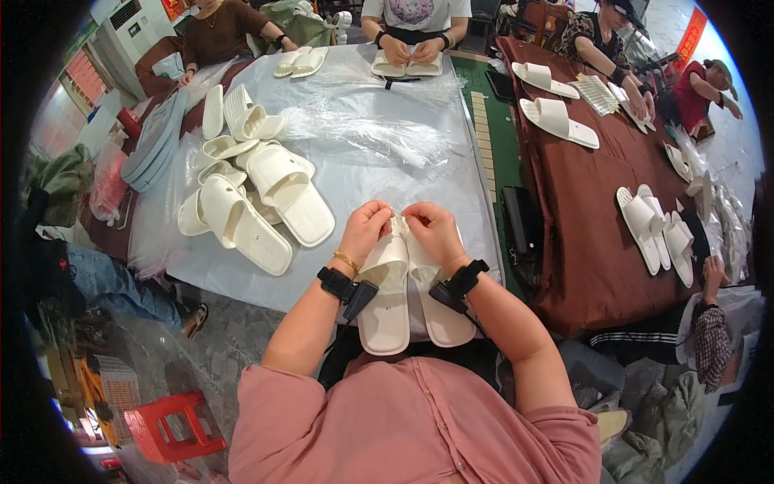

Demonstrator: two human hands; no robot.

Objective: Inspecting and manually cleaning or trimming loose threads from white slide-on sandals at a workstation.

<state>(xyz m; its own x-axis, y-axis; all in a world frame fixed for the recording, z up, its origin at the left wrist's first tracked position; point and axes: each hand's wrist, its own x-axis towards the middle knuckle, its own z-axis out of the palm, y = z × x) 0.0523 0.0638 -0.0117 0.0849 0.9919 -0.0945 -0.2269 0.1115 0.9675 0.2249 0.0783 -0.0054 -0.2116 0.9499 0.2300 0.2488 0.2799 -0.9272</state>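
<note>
Two cream slippers lie side by side at the table's near edge, toes pointing away from me: the left slipper (384, 327) and the right slipper (448, 323). Over their toe ends, my left hand (368, 229) and my right hand (435, 232) meet, fingertips pinched close together. What sits between the fingertips is too small to make out. Black straps with small boxes circle both my wrists. A heap of loose cream slippers (278, 189) lies to the left of my hands, some overlapping.
Clear plastic strips (379, 133) spread over the pale table cover (355, 181). Opposite, a person's hands (409, 53) rest on another slipper pair. More slippers (558, 121) lie on the brown-covered table (556, 234) at right. A red stool (173, 427) stands on the floor at left.
</note>
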